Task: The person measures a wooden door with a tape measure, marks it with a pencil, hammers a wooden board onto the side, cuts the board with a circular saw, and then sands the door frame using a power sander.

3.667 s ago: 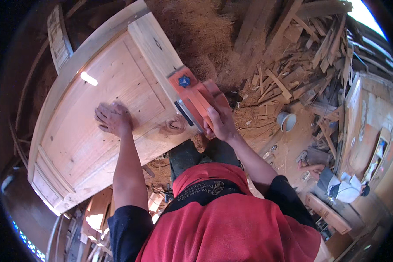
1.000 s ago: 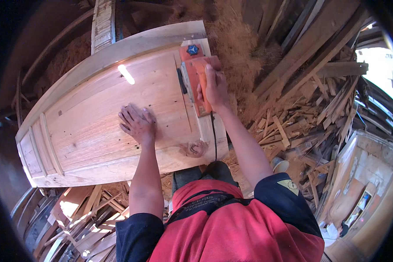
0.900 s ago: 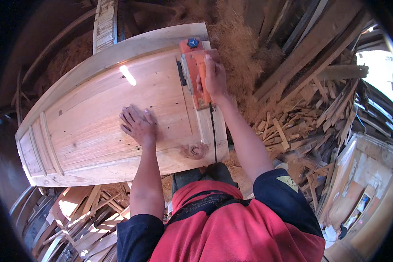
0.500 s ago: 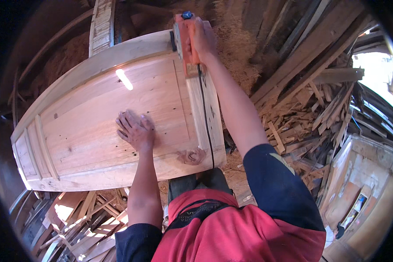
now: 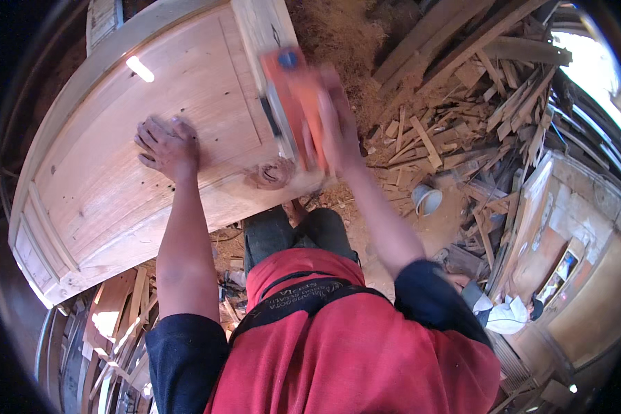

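Note:
A pale wooden door [image 5: 103, 165] with framed panels lies before me, a dark knot near its closest right corner. On its flat panel rests my left hand [image 5: 169, 146], fingers spread and holding nothing. My right hand [image 5: 338, 127], smeared by motion, grips an orange electric planer [image 5: 283, 86] with a blue knob at its front. The planer sits along the door's right end rail, toward the near corner. Its underside is hidden from view.
Scrap wood [image 5: 455, 131] lies heaped on the right, below long leaning planks [image 5: 455, 41]. A pale bucket [image 5: 428, 200] stands on the shaving-strewn floor. Another worn wooden panel [image 5: 566, 228] is at far right. Offcuts [image 5: 117, 331] lie at lower left.
My right hand has drawn the planer from the far right corner of the door back toward me. My left hand stays flat on the panel; the whole view has shifted.

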`<act>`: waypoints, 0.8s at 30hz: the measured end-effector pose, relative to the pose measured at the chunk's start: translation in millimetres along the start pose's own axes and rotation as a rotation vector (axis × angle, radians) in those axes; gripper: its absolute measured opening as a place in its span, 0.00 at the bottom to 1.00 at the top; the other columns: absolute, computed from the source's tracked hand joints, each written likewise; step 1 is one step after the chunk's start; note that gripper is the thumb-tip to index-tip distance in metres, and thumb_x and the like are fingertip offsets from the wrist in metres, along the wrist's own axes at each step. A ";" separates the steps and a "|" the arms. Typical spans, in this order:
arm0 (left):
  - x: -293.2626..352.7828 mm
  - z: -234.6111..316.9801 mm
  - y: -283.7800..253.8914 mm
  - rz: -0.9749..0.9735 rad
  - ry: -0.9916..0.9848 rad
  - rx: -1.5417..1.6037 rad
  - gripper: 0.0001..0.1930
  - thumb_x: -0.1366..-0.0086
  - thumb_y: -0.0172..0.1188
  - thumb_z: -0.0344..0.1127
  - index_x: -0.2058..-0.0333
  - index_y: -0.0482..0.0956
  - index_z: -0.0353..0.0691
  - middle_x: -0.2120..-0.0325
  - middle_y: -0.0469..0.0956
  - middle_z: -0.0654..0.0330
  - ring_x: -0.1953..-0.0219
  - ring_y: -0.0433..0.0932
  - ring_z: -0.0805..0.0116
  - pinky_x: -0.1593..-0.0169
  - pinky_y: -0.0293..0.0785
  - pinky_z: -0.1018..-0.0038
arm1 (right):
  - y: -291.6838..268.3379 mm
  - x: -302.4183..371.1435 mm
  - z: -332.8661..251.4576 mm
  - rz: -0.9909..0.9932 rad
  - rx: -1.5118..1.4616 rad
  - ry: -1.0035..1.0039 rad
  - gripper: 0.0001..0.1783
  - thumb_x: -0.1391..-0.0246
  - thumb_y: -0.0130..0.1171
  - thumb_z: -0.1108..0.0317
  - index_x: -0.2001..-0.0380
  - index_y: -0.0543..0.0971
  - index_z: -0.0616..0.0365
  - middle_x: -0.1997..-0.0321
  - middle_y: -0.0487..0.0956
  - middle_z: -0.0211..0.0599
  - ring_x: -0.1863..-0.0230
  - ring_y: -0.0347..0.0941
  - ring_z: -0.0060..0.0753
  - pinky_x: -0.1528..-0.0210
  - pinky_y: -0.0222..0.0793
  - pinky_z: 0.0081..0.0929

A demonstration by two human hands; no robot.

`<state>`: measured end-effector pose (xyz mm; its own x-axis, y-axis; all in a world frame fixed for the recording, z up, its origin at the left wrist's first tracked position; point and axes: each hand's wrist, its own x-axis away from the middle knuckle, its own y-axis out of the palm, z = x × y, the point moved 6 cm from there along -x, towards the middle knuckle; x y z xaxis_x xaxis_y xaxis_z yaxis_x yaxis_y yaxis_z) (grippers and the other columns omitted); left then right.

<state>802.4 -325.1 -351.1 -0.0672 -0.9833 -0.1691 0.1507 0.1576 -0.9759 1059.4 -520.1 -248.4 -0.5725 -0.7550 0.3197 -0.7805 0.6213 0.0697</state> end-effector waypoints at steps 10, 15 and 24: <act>2.8 -2.7 1.7 0.031 0.021 -0.047 0.34 0.31 0.44 0.61 0.34 0.63 0.48 0.31 0.58 0.58 0.28 0.53 0.55 0.32 0.48 0.43 | -89.6 250.9 84.0 0.085 0.116 0.197 0.27 0.34 0.41 0.50 0.51 0.75 0.64 0.79 0.75 0.33 0.83 0.71 0.24 0.81 0.67 0.25; 2.0 -1.2 0.7 0.003 0.018 -0.043 0.33 0.30 0.43 0.60 0.34 0.63 0.48 0.30 0.56 0.57 0.28 0.52 0.55 0.32 0.48 0.43 | -74.4 177.1 59.6 0.102 0.099 0.171 0.30 0.32 0.39 0.45 0.61 0.75 0.63 0.82 0.72 0.32 0.85 0.68 0.22 0.81 0.65 0.23; 1.9 2.7 -2.6 -0.018 0.005 -0.079 0.33 0.30 0.44 0.58 0.33 0.62 0.46 0.30 0.56 0.55 0.27 0.51 0.51 0.31 0.48 0.43 | -39.8 27.2 16.5 0.025 0.048 0.078 0.29 0.30 0.40 0.43 0.64 0.74 0.61 0.85 0.71 0.31 0.87 0.68 0.22 0.85 0.64 0.22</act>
<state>804.6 -327.6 -348.5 -0.0744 -0.9856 -0.1520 0.0712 0.1468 -0.9866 1070.7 -568.8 -258.1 -0.5724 -0.7193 0.3937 -0.7782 0.6278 0.0154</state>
